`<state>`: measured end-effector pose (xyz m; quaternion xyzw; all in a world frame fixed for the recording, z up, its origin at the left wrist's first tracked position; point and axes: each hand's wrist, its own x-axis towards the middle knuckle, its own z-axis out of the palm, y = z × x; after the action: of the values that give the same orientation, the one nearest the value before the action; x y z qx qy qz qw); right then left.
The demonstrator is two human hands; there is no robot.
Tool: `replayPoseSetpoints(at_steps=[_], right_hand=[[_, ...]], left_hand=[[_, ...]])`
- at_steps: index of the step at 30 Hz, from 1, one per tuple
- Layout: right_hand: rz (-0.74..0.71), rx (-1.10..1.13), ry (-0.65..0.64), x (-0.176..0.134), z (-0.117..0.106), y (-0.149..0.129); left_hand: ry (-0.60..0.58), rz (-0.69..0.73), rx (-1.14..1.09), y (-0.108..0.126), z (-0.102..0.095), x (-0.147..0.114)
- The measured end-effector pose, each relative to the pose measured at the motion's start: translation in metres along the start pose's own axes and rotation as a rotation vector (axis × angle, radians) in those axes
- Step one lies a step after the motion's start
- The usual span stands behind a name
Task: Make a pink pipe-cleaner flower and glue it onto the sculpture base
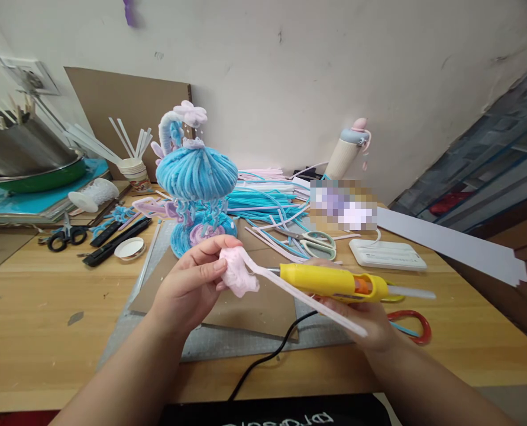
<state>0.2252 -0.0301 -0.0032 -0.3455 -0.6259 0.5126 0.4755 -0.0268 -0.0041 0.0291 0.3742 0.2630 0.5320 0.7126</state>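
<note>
in the head view, the pink piece (239,273) is near the centre of the frame, lifted off the table (54,349), its left side pinched in your left hand (192,275). its tail (307,297), a pale fuzzy strip, runs down and right in front of the yellow glue gun (312,277) to a free end beside your right hand (367,319). that hand is closed around the gun from below, much of it hidden, so you cannot tell how each finger sits. the nozzle (272,270) points left at the piece; you cannot tell whether they touch. by its look, the piece is light and soft, fuzzy rather than slippery, and easily squashed, so pinch it gently at the left, away from the nozzle, which may be hot. the tail looks bendy with some spring; take it near its free end, right of centre and low. the gun looks hard and heavier, best gripped below its barrel, with slack in the black cord (263,356) that runs to the bottom of the frame. the blue dome (196,174), upper left of centre, looks delicate in its hanging strands (214,214), so give it room.
</note>
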Motion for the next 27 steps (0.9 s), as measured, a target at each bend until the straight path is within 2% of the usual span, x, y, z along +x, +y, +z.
replayPoseSetpoints(at_steps=[3,8,11,16,27], right_hand=[[-0.052,-0.02,-0.025,-0.001,-0.002,0.002],[-0.009,-0.03,-0.012,-0.007,-0.003,0.011],[0.021,-0.04,-0.004,-0.007,-0.002,0.009],[-0.014,-0.118,-0.02,-0.003,-0.001,0.003],[-0.008,-0.054,-0.003,-0.005,0.0,0.002]], left_hand=[[-0.008,0.002,-0.005,0.0,0.0,0.0],[-0.009,-0.005,-0.008,-0.001,-0.001,0.001],[-0.003,-0.009,-0.008,0.0,0.0,0.001],[0.002,-0.011,-0.005,0.0,0.001,0.001],[0.004,-0.011,0.006,-0.001,0.0,0.001]])
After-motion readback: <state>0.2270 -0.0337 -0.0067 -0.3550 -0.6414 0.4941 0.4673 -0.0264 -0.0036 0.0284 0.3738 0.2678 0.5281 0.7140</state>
